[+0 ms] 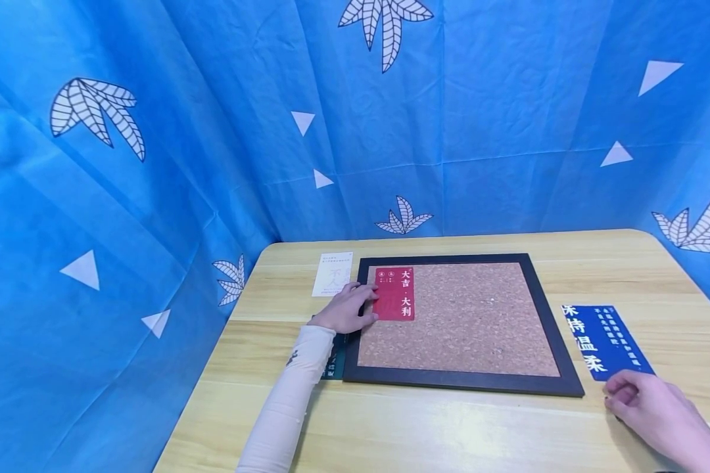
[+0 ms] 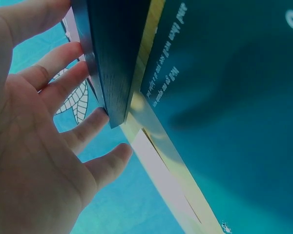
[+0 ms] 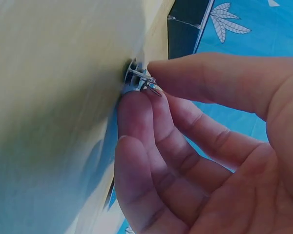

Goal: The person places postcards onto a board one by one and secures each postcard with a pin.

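Observation:
A black-framed cork board (image 1: pixel 467 341) lies on the wooden table. On its upper left sits a red card (image 1: pixel 394 295) with white characters. My left hand (image 1: pixel 348 309) reaches over the board's left edge, its fingertips at the red card; in the left wrist view the fingers are loosely spread along the black frame (image 2: pixel 115 63). My right hand (image 1: pixel 653 407) is low over the table, by the lower corner of a blue card (image 1: pixel 609 341). Seen from the right wrist, its thumb and fingertips pinch small silver metal pins (image 3: pixel 139 78), probably thumbtacks, at the table surface; their number is unclear.
A white card (image 1: pixel 331 272) lies left of the board near the back. Partly under the left forearm is a dark green card (image 1: pixel 334 361), seen large in the left wrist view. Blue patterned curtain (image 1: pixel 479 118) hangs behind and to the left of the table (image 1: pixel 438 433).

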`<state>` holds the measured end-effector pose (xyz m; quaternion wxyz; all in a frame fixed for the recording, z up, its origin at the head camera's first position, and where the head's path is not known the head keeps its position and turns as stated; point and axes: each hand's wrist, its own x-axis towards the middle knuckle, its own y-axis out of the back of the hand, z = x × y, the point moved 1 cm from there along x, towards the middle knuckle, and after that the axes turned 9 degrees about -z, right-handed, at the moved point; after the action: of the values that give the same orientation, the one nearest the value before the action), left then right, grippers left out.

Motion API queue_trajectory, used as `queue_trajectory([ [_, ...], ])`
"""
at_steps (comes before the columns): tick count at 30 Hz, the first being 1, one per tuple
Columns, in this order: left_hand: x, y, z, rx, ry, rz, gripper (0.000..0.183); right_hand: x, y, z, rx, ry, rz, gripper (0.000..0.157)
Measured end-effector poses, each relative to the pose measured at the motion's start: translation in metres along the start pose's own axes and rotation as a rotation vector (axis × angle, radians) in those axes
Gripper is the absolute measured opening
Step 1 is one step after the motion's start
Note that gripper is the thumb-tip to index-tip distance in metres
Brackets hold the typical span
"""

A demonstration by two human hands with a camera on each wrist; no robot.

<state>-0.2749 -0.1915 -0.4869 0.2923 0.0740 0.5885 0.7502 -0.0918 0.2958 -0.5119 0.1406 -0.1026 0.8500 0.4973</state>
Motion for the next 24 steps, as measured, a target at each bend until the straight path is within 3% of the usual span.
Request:
queue_trajectory([
  [7,-0.0008,0.0006,0.0005,-0.014,0.025,-0.012,0.048,0.0017,0.0006,0.0014,0.018,0.000,0.026,0.016],
  [14,-0.0013,0.0010,0.0018,0.004,0.032,-0.022,0.049,0.0029,-0.0009,0.0015,0.015,0.064,0.099,0.013],
  [24,-0.0017,0.0003,0.0018,0.001,0.038,-0.025,0.050,0.0041,-0.0015,0.0013,0.033,0.041,0.064,0.010],
])
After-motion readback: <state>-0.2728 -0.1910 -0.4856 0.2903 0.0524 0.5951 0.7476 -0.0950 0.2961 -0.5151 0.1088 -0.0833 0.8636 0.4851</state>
